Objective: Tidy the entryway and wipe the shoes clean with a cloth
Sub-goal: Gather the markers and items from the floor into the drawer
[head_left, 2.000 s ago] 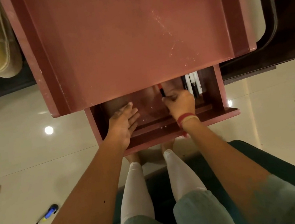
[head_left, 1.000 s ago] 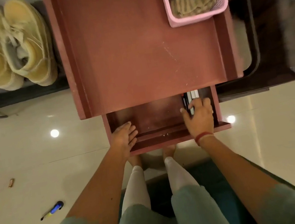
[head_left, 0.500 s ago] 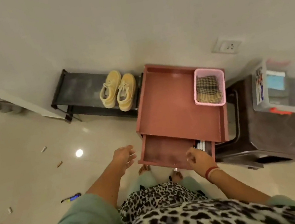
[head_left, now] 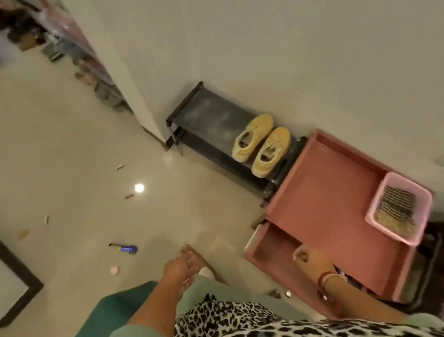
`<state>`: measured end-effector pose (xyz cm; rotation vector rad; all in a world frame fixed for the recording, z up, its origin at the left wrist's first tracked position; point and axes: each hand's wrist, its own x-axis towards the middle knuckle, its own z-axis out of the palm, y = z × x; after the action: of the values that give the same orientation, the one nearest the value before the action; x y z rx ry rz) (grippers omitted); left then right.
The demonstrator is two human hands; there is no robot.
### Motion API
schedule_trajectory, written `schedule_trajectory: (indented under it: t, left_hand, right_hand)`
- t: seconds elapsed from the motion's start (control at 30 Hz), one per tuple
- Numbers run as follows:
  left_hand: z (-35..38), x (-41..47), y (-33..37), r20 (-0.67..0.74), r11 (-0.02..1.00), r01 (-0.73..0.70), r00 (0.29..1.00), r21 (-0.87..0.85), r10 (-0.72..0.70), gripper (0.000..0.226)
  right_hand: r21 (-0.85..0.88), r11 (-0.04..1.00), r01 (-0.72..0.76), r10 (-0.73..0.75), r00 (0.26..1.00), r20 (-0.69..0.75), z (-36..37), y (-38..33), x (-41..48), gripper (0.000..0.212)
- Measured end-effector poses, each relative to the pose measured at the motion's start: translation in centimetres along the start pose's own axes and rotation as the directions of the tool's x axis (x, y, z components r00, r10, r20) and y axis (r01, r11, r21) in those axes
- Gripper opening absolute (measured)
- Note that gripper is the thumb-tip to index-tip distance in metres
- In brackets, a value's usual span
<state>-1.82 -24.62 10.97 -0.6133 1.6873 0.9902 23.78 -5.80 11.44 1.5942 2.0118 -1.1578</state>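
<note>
Shoes (head_left: 261, 145), a yellow pair, are seen side by side on the low black rack (head_left: 206, 118) against the wall, just beside the red cabinet (head_left: 322, 195). A checked cloth (head_left: 396, 205) is lying untouched in the pink basket (head_left: 396, 234) on the cabinet's top. The left hand (head_left: 179, 269) is held slack over the floor (head_left: 48, 138), its fingers loose and nothing in them. The right hand (head_left: 307, 257) is curled above the open drawer (head_left: 271, 248); whether anything is pinched inside cannot be told, as the view is blurred. A blue-handled tool (head_left: 127, 248) and several small bits (head_left: 128, 196) are strewn over the glossy tiles, well apart from the rack.

The pulled-out drawer could be struck by a knee or shin if the litter is approached. The small bits could be trodden on or slipped upon, the tiles being shiny. The basket, set at the cabinet's corner, could be tipped off if the cloth is snatched one-handed.
</note>
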Motion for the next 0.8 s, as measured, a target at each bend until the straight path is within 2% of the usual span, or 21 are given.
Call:
schedule_trajectory:
  t: [0.07, 0.13, 0.2, 0.27, 0.33, 0.37, 0.43, 0.5, 0.53, 0.7, 0.8]
  left_hand:
    - [-5.7, 2.7, 2.2, -0.023, 0.990, 0.043, 0.999, -0.132, -0.046, 0.015]
    - [-6.2, 3.0, 3.1, -0.038, 0.983, 0.050, 0.998, -0.174, -0.058, 0.012]
    - [-9.9, 3.9, 6.3, -0.058, 0.964, 0.068, 0.995, -0.257, -0.086, 0.010]
    - [-13.0, 4.9, 9.0, -0.086, 0.939, 0.050, 0.993, -0.341, -0.084, 0.009]
    - [-15.8, 5.6, 11.9, -0.114, 0.911, 0.007, 0.992, -0.413, -0.059, 0.009]
    - [-17.1, 6.1, 13.1, -0.132, 0.898, -0.020, 0.990, -0.440, -0.043, 0.010]
    - [-19.0, 6.5, 14.8, -0.154, 0.886, -0.043, 0.988, -0.462, -0.033, 0.010]
    - [-20.6, 6.8, 15.6, -0.163, 0.877, -0.048, 0.986, -0.478, -0.035, 0.007]
    - [-21.3, 7.0, 15.7, -0.172, 0.872, -0.056, 0.985, -0.486, -0.033, 0.006]
    - [-23.2, 7.3, 14.9, -0.205, 0.803, -0.049, 0.974, -0.594, -0.092, 0.005]
    - [-23.4, 8.1, 14.5, -0.217, 0.760, -0.043, 0.967, -0.648, -0.130, 0.009]
  right_hand:
    - [-0.097, 0.993, 0.062, -0.054, 0.995, 0.081, 3.0, -7.2, 3.9, 0.019]
    - [-0.121, 0.990, 0.072, -0.058, 0.992, 0.113, 2.2, -9.4, 4.6, 0.022]
    - [-0.167, 0.979, 0.116, -0.093, 0.986, 0.138, 3.3, -15.0, 6.5, 0.019]
    - [-0.227, 0.965, 0.128, -0.087, 0.980, 0.181, 3.8, -20.8, 8.1, 0.017]
    - [-0.312, 0.923, 0.226, -0.153, 0.958, 0.241, 4.3, -26.7, 9.7, 0.004]
    - [-0.340, 0.901, 0.270, -0.187, 0.948, 0.257, 4.8, -29.6, 10.7, 0.008]
    - [-0.337, 0.873, 0.353, -0.271, 0.925, 0.268, 5.5, -34.7, 12.1, 0.017]
    - [-0.313, 0.855, 0.413, -0.329, 0.899, 0.287, 6.4, -39.4, 12.8, 0.010]
    - [-0.320, 0.845, 0.430, -0.338, 0.891, 0.304, 7.0, -41.4, 12.8, 0.005]
    - [-0.409, 0.745, 0.527, -0.355, 0.832, 0.426, 9.5, -47.4, 13.6, 0.011]
    - [-0.382, 0.732, 0.564, -0.387, 0.806, 0.449, 10.6, -50.2, 15.3, 0.013]
